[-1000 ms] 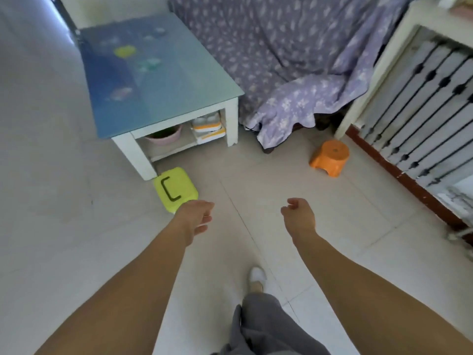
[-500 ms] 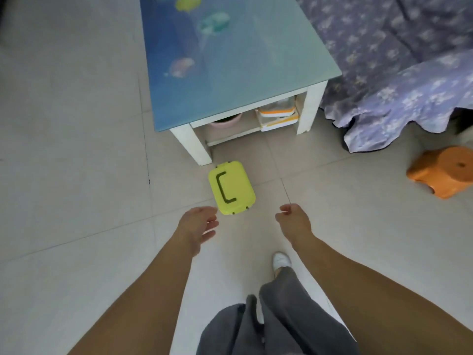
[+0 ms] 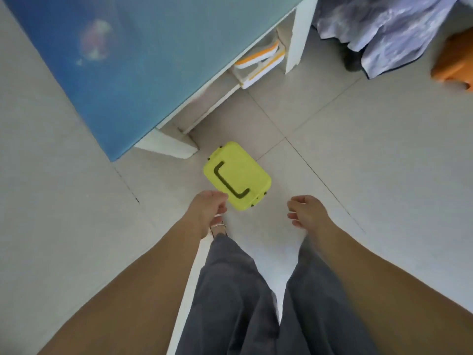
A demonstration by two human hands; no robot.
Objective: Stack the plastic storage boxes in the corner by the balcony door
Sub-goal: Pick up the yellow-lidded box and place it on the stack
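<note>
A lime-green plastic storage box (image 3: 239, 172) with a dark handle on its lid lies on the tiled floor just off the corner of a low table. My left hand (image 3: 208, 210) hovers at the box's near-left edge, fingers loosely curled, holding nothing. My right hand (image 3: 305, 210) hangs a short way to the right of the box, fingers apart and empty. Two white boxes with orange lids (image 3: 261, 64) sit stacked on the shelf under the table.
The low white table with a blue-green glass top (image 3: 143, 60) fills the upper left. A purple floral cloth (image 3: 389, 29) drapes down at the upper right, with an orange stool (image 3: 454, 66) at the right edge. My grey-trousered legs (image 3: 256, 303) stand below the box.
I have stepped closer and tilted my view down; the green box now lies right in front of my hands. Both hands stay empty and have dropped toward it.
</note>
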